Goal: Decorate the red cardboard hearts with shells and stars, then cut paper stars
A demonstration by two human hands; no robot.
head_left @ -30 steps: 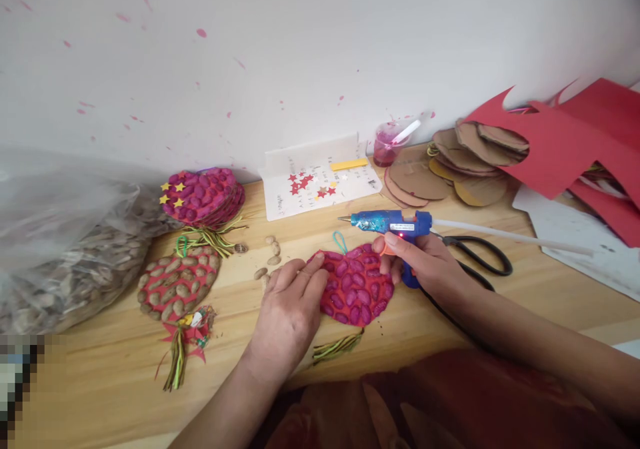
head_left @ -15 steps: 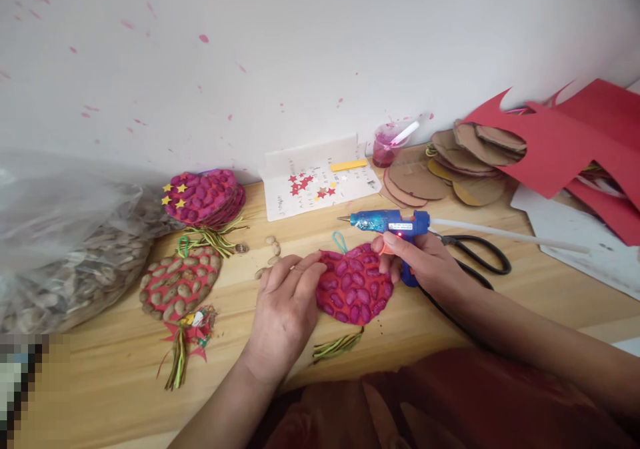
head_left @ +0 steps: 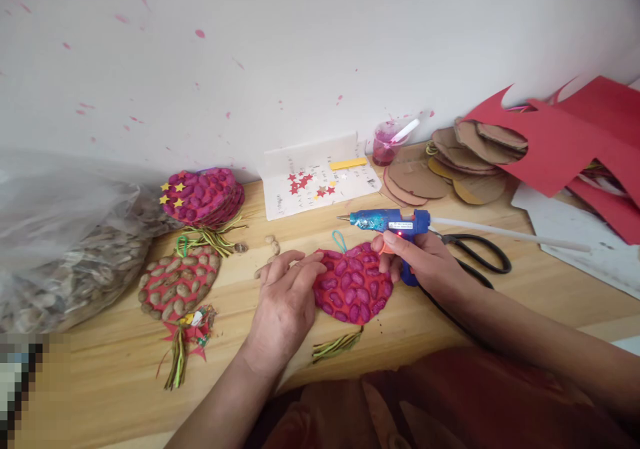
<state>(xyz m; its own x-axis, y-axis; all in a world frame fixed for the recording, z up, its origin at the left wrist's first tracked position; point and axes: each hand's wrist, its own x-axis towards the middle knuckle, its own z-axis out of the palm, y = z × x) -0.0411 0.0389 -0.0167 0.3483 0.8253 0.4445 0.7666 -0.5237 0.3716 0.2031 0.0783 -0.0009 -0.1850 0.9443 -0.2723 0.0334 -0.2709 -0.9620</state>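
Flat in front of me lies an ornament (head_left: 356, 287) covered in magenta-painted peanuts, with a teal loop on top and a green-and-dark tassel below. My left hand (head_left: 286, 295) grips its upper left edge, fingers bent close together; the thumb is hidden. My right hand (head_left: 417, 262) is wrapped round a blue glue gun (head_left: 373, 220), forefinger by the orange trigger. The nozzle points left above the ornament, and a red light glows on the body. A white glue stick (head_left: 510, 234) sticks out of the gun's rear. Several unpainted peanuts (head_left: 273, 243) lie beyond my left hand.
To the left are an unpainted peanut ornament (head_left: 180, 285), a stack of magenta ornaments (head_left: 205, 195) and a bag of peanuts (head_left: 80, 269). Paper with stars (head_left: 280, 202), a paint cup (head_left: 384, 152) and cardboard discs (head_left: 417, 177) stand behind. Black-handled scissors (head_left: 503, 254) and red sheets (head_left: 575, 135) are right.
My left fingers have shifted slightly along the ornament's left edge and bent a little differently. The right hand and glue gun stay almost where they were.
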